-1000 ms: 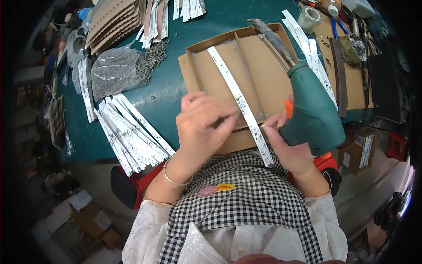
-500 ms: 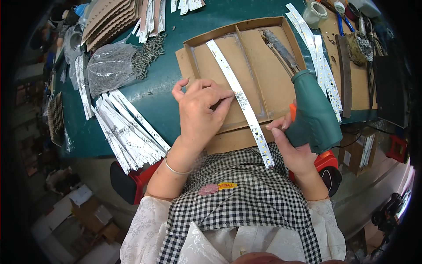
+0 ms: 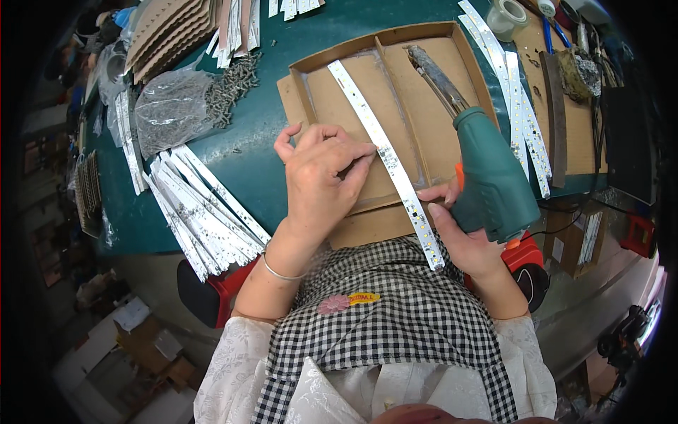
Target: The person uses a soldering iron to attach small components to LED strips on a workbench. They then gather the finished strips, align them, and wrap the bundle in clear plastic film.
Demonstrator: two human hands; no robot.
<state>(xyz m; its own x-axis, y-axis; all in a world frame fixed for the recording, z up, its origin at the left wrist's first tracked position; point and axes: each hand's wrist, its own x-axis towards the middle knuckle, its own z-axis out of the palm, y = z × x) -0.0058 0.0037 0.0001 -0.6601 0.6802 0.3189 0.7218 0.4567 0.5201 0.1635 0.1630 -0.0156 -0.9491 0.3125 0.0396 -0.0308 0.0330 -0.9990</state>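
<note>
A white LED strip point(image 3: 366, 121) with small chips lies slantwise across a shallow cardboard tray point(image 3: 415, 32), its near end overhanging the front edge above my apron. My left hand point(image 3: 319, 169) pinches the strip's left edge near its middle, thumb and index finger together, little finger raised. In my right hand point(image 3: 466, 237) is a green soldering gun point(image 3: 498, 177) with an orange trigger. My fingers wrap its handle and are partly hidden behind it. The gun's dark, worn tip point(image 3: 427, 71) points away over the right compartment of the tray, apart from the strip.
On the left lie a pile of LED strips point(image 3: 201, 219) and a clear bag point(image 3: 173, 109) beside loose small screws point(image 3: 236, 85). Stacked cardboard point(image 3: 169, 35) stands at the back left. More strips point(image 3: 519, 106), a tape roll point(image 3: 505, 20) and a black cable point(image 3: 558, 230) are on the right.
The soldering gun and my right hand have shifted left, nearer the strip. The tray and strip sit slightly further left in view; my left hand keeps its pinch.
</note>
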